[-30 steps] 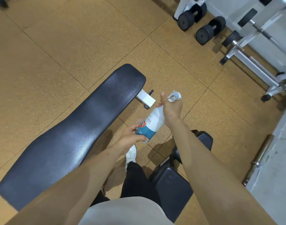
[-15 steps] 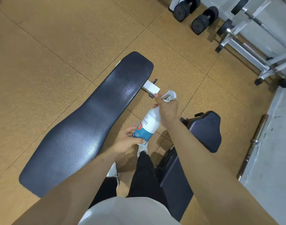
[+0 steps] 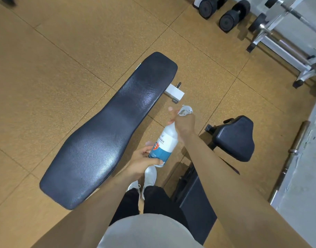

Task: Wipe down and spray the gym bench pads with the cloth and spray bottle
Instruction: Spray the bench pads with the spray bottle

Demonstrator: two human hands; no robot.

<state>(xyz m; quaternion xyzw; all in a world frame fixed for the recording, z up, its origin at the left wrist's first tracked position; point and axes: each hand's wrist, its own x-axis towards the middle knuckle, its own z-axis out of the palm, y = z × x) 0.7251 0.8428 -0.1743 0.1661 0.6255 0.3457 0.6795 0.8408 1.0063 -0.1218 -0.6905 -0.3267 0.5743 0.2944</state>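
Left hand (image 3: 142,162) and right hand (image 3: 185,123) both curl round 1 spray bottle (image 3: 167,142) beside 2 bench pads (image 3: 107,136)

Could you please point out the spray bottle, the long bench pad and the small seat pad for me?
spray bottle (image 3: 166,141), head view, white body just above the label.
long bench pad (image 3: 108,136), head view, middle of its black top surface.
small seat pad (image 3: 236,138), head view, centre of its black top.

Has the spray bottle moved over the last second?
Yes, slightly: the spray bottle, whose top was level with the white bracket, now sits nearer the person.
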